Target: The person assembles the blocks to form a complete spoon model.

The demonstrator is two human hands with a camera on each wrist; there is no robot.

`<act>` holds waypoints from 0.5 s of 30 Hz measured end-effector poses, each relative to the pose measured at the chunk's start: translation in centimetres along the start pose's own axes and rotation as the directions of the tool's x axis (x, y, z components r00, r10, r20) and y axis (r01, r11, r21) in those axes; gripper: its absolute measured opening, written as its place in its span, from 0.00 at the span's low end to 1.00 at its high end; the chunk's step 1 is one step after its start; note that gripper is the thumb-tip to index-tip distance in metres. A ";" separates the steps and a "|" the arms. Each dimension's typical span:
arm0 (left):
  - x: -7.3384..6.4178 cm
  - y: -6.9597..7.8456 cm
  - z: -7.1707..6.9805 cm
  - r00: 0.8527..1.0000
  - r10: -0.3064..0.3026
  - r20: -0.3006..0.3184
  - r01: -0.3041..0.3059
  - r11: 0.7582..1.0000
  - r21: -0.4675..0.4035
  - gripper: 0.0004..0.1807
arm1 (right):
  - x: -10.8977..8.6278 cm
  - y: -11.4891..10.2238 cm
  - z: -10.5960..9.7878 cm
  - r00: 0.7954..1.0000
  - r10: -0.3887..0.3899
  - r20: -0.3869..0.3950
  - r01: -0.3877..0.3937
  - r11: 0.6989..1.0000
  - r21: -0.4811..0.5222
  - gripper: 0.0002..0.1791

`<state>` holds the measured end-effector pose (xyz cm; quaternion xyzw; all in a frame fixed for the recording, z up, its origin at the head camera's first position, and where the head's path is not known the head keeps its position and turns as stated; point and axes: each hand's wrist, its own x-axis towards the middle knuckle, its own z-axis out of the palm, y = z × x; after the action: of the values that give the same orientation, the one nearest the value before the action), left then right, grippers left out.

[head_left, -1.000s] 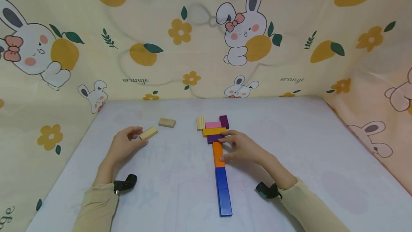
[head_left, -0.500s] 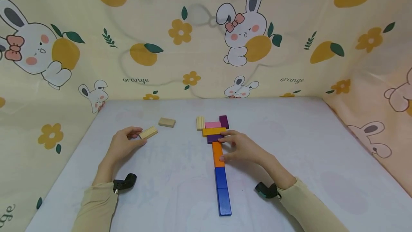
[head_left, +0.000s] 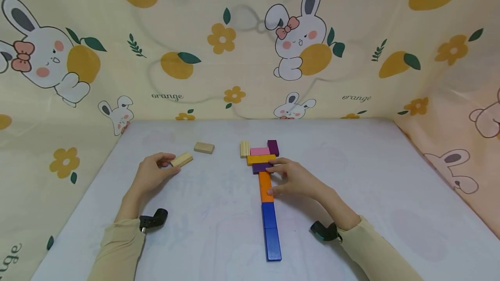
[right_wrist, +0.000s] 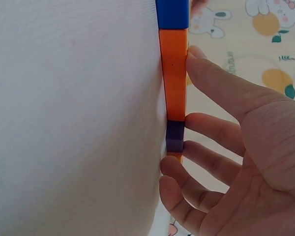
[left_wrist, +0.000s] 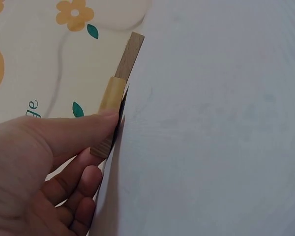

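My left hand (head_left: 154, 172) pinches the near end of a plain wooden block (head_left: 182, 159) between thumb and fingers. In the left wrist view the thumb lies along that block's side, the other fingers curled below. A second plain block (head_left: 204, 148) lies just beyond it on the table. My right hand (head_left: 297, 179) rests beside a row of coloured blocks, fingers spread and gently bent. Its thumb is at the orange block (right_wrist: 174, 73), and its fingertips touch around the purple block (right_wrist: 175, 132) and the yellow block (head_left: 259, 159).
Two blue blocks (head_left: 272, 244) extend the row toward me. At its far end are a pink block (head_left: 259, 151), a dark plum block (head_left: 273, 148) and a ridged plain block (head_left: 244, 148). A printed cloth backdrop (head_left: 242, 64) borders the white table (head_left: 211, 220).
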<state>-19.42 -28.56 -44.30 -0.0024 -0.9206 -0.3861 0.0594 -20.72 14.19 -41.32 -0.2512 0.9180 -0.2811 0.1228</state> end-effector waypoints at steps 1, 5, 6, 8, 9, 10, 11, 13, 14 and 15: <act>0.0 0.0 0.0 1.000 0.001 -0.004 -0.001 1.000 0.002 0.28 | 0.0 0.0 0.0 1.000 0.000 0.000 0.000 1.000 0.001 0.36; 0.0 0.2 0.0 1.000 -0.001 -0.022 0.001 1.000 -0.003 0.26 | 0.1 0.1 0.0 1.000 -0.003 0.001 0.003 1.000 -0.004 0.36; 0.0 0.2 0.0 1.000 -0.008 -0.028 0.008 1.000 -0.007 0.26 | 0.1 0.1 0.0 1.000 -0.004 0.002 0.004 1.000 -0.004 0.36; -0.1 0.4 0.0 0.999 -0.018 -0.037 0.017 1.000 -0.016 0.26 | 0.1 0.1 0.0 1.000 -0.002 0.002 0.002 1.000 -0.002 0.36; -0.1 0.5 0.0 0.999 -0.021 -0.040 0.020 1.000 -0.022 0.26 | 0.1 0.1 0.0 1.000 -0.001 0.002 0.001 1.000 -0.001 0.36; -0.1 0.6 0.0 0.999 -0.026 -0.043 0.025 0.999 -0.032 0.26 | 0.1 0.2 0.0 1.000 -0.001 0.002 0.001 1.000 0.000 0.36; -0.2 0.6 0.0 0.999 -0.029 -0.044 0.027 0.999 -0.041 0.26 | 0.1 0.2 0.0 1.000 0.000 0.002 0.000 1.000 0.001 0.36; -0.2 0.8 0.0 0.998 -0.030 -0.051 0.027 0.998 -0.061 0.27 | 0.1 0.2 0.1 1.000 0.000 0.002 0.000 1.000 0.003 0.36; -0.3 0.9 0.0 0.998 -0.030 -0.056 0.026 0.997 -0.071 0.27 | 0.1 0.2 0.1 1.000 -0.002 0.002 0.002 1.000 0.002 0.36; -0.3 0.9 0.0 0.998 -0.030 -0.061 0.025 0.997 -0.078 0.27 | 0.1 0.3 0.1 1.000 -0.005 0.000 0.005 1.000 0.000 0.36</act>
<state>-19.08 -27.94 -43.68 0.0198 -0.9026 -0.4220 0.0824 -20.87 14.26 -41.61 -0.2535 0.9174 -0.2816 0.1221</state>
